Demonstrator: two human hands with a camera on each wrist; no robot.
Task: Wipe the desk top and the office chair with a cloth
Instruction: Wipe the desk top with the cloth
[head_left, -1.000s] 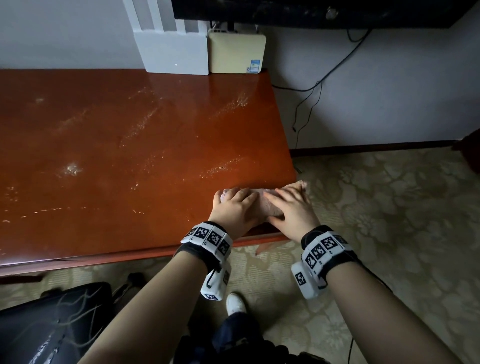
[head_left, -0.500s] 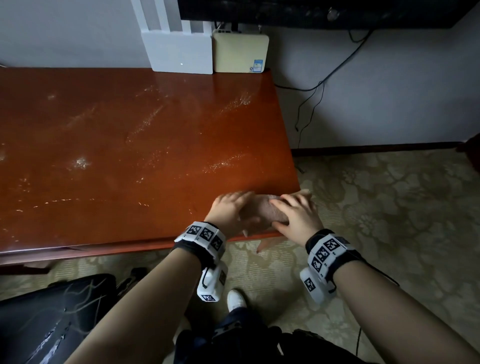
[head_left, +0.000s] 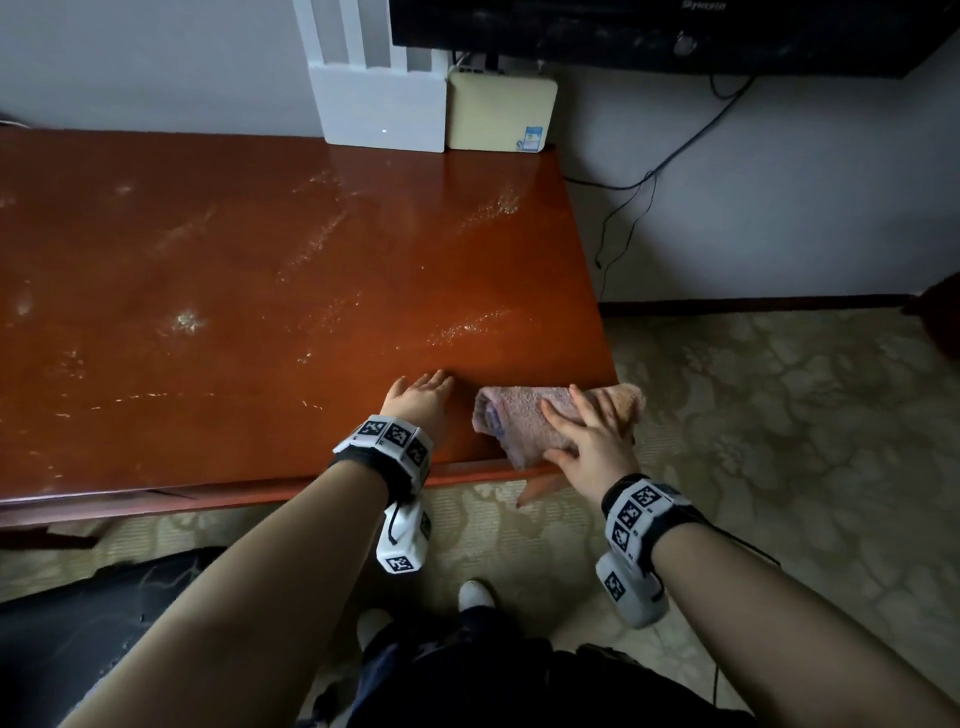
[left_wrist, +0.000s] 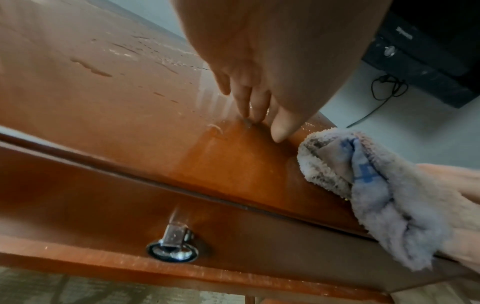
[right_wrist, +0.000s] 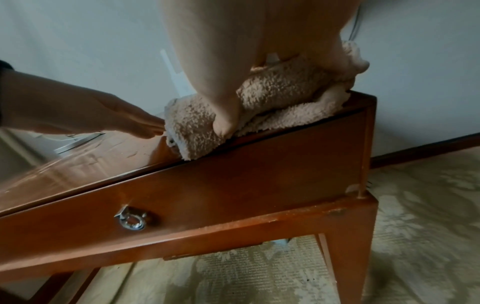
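So the cloth is a fluffy terry thing, pinkish-beige, bunched into a loose roll, and it sits right under the right hand at the near right corner of the desk top. That hand lies flat over it with the fingers spread and fairly straight, pressing down rather than grabbing; the thumb hangs over the near edge. One end of the roll pokes out past the fingertips over the desk's side edge. The left hand is just beside the cloth's other end, palm down, fingers straight and together, tips touching the bare wood. The two hands are apart, with the cloth's rolled end between them.

The desk is glossy reddish-brown wood, smeared with pale wet-looking streaks and spots out beyond both hands.

The left wrist view shows something the head view barely hints at: the rolled end of the cloth is greyish and grubby, with a blue patch in the folds. Both wrist views also catch a drawer front below the hands with a small shiny metal ring pull, hidden from above. The right wrist view shows the cloth has a nubby looped pile.

Down by the left elbow, the black office chair is partly in shot. Patterned beige carpet lies off past the right hand.
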